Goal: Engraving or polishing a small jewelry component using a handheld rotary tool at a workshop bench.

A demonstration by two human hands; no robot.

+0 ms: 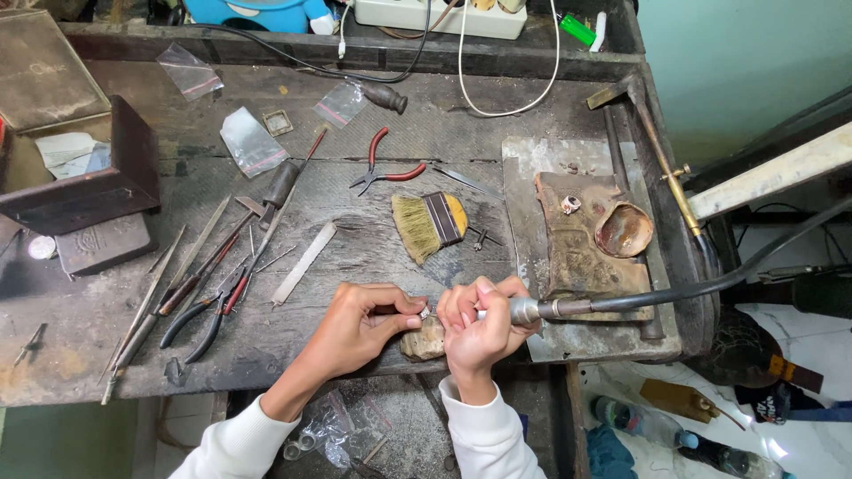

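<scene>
My left hand (pixel 359 321) pinches a small metal piece (pixel 425 312) against a worn wooden bench peg (pixel 424 340) at the front edge of the workbench (pixel 355 213). Right beside it, my right hand (pixel 479 324) grips a rotary handpiece (pixel 524 310), its tip touching the small piece. The handpiece's black flexible shaft (pixel 710 286) runs off to the right. Both wrists wear white sleeves.
A flat brush (pixel 430 223), red-handled pliers (pixel 386 168), files and cutters (pixel 204 284) lie on the bench. A metal plate with a soldering block and a dish (pixel 623 229) sits at right. Plastic bags, a dark box (pixel 98 177) and cables are farther back.
</scene>
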